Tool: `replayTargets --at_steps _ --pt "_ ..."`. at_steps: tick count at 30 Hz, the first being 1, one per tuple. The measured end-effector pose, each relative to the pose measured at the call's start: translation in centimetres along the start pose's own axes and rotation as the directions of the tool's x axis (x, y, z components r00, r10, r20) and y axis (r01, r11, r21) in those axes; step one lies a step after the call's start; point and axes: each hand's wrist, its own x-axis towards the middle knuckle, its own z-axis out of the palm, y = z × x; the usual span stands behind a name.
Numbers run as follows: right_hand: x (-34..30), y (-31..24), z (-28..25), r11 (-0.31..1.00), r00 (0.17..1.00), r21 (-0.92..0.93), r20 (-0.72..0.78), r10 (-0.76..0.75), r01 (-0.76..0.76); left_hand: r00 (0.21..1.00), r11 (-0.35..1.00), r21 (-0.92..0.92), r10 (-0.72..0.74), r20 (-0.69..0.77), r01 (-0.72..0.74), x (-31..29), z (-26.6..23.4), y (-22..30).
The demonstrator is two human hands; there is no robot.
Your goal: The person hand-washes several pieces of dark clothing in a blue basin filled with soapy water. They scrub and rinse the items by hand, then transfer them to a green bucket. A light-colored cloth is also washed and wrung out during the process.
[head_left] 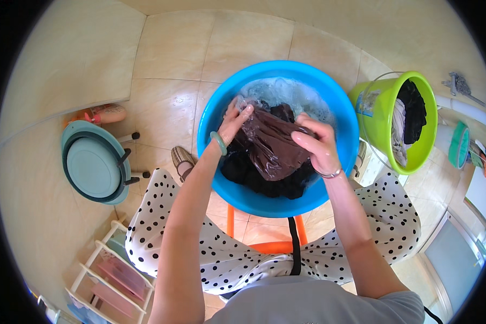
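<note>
A wet dark brown cloth garment [278,146] is stretched between my two hands over a round blue basin [278,208]. My left hand [234,120], with a green bangle at the wrist, grips its upper left part. On the other side my right hand [319,143], wearing a silver bracelet, pinches the garment's right edge between thumb and fingers. Black wet clothes [272,186] lie beneath it in the basin. Soapy water with white foam [286,92] shows along the far side. The garment's exact kind cannot be made out.
A lime-green bucket [383,121] with black and grey clothes stands right of the basin. Orange stool legs [230,220] show below the basin. At the left are a folding teal basin [94,162] against the wall and a white rack [100,264]. A metal tap [459,83] is at the far right.
</note>
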Motion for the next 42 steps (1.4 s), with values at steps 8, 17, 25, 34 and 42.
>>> replayTargets --at_steps 8,17,25,34,42 --pt "-1.3 -7.2 0.1 0.928 0.912 0.014 0.180 -0.368 0.372 0.888 0.327 -0.842 0.015 0.459 0.430 -3.6 1.4 9.4" --pt "-3.2 5.6 -0.7 0.680 0.982 -0.731 -0.158 -0.103 -0.047 0.885 0.920 0.330 0.323 -0.335 -0.211 -5.0 2.5 4.2" --pt "-5.9 18.6 1.3 0.217 0.979 -0.976 0.018 0.202 -0.027 0.946 0.557 0.799 0.321 0.045 -0.227 -6.6 7.8 -4.3" --pt "-0.6 24.7 -2.4 0.432 0.789 -0.850 0.033 0.614 -0.301 0.762 0.515 0.832 -0.618 0.196 0.204 1.5 6.4 -12.6" --pt "3.8 22.5 -5.3 0.145 0.515 -0.829 -0.189 0.836 -0.540 0.709 0.526 0.793 -0.683 0.178 0.308 7.1 6.4 -7.7"
